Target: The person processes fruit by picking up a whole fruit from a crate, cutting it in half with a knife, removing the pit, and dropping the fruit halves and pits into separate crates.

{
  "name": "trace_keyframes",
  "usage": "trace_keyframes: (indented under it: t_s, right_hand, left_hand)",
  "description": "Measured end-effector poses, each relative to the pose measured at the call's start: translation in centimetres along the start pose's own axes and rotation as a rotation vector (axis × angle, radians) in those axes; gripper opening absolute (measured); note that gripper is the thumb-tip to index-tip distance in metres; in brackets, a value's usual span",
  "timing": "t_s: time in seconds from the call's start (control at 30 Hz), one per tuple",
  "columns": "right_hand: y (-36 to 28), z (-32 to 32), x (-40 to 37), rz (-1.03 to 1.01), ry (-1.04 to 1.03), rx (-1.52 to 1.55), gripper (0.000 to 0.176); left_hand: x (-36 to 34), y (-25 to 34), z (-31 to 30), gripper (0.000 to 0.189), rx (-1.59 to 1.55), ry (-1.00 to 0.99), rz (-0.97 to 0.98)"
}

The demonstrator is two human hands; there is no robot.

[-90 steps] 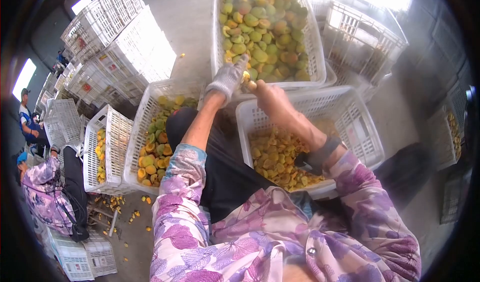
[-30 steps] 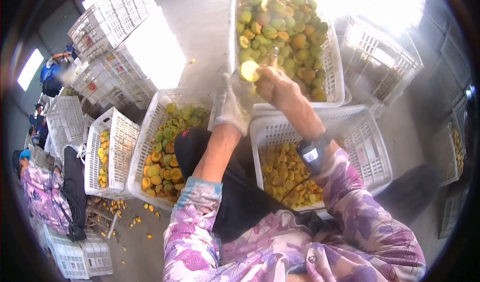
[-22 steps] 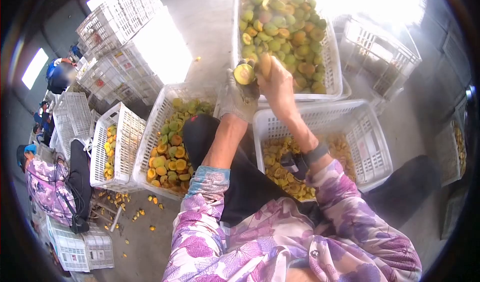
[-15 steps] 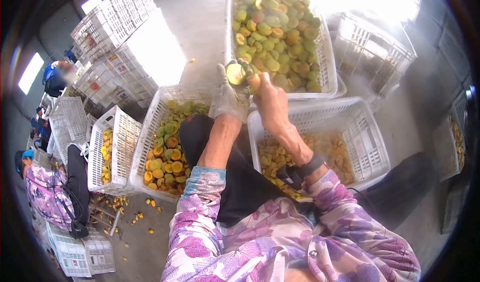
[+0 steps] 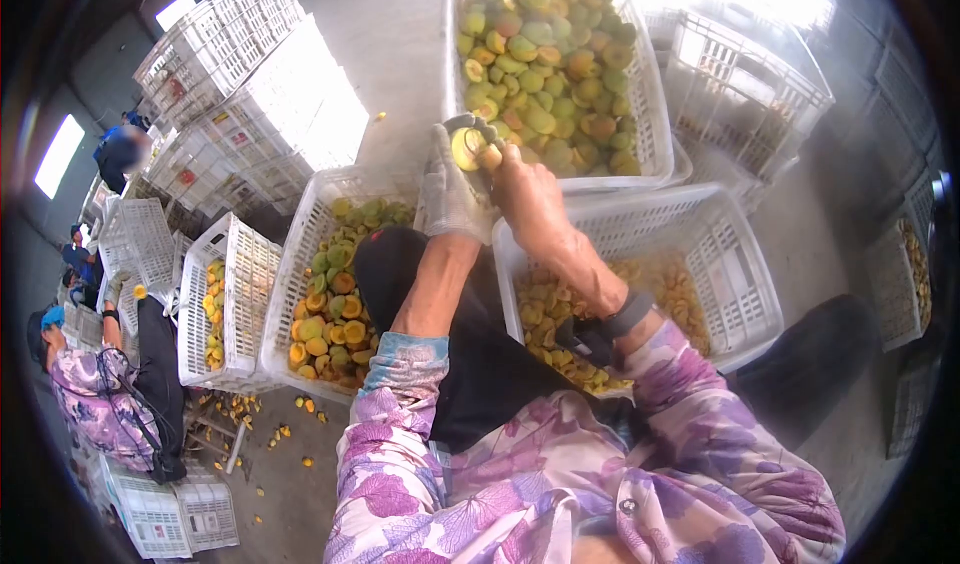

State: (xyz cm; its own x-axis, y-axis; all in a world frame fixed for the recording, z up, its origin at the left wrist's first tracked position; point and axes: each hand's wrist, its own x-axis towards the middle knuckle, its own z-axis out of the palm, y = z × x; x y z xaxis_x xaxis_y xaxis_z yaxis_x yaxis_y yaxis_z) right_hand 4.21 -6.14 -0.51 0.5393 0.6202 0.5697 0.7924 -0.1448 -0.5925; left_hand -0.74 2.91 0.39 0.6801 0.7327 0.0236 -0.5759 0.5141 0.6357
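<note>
My left hand (image 5: 453, 189), in a pale work glove with dark fingers, is raised in front of the far crate and closed around a cut peach half (image 5: 466, 150), its pale yellow face showing. My right hand (image 5: 530, 196) is bare, with a dark band at the wrist. Its fingers are pinched together beside the left fingertips, against a small orange-yellow piece (image 5: 489, 158). Whatever lies inside the right grip is hidden. Behind both hands, a white crate (image 5: 655, 114) holds many green and blushed peaches (image 5: 540, 79).
Below my right forearm, a white crate (image 5: 745, 264) holds yellow-orange fruit pieces. Another crate (image 5: 285, 294) with peach halves stands left of my knee. Stacked crates (image 5: 225, 84) rise at left. A co-worker in a floral top (image 5: 95, 404) sits there. Fruit pieces (image 5: 285, 431) litter the floor.
My right hand has shifted slightly left and down, closer to the left hand. The small orange-yellow piece now sits against the peach half. The co-worker at left has raised an arm.
</note>
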Motion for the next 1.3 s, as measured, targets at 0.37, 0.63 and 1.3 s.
trace_keyframes:
  t_s: [0.37,0.63,1.3]
  right_hand:
    - [1.0,-6.5,-0.1,0.42,-0.768,0.546,0.015]
    - [0.1,-5.8,-1.6,0.308,-0.692,0.382,0.016]
    - [4.8,-5.9,-0.3,0.252,-1.031,0.62,0.02]
  left_hand:
    - [-2.6,0.6,2.6,0.037,0.145,-0.024,-0.059]
    - [-2.9,-0.7,2.5,0.044,0.129,0.016,-0.01]
    - [-1.5,-0.6,1.2,0.047,0.048,0.053,-0.113]
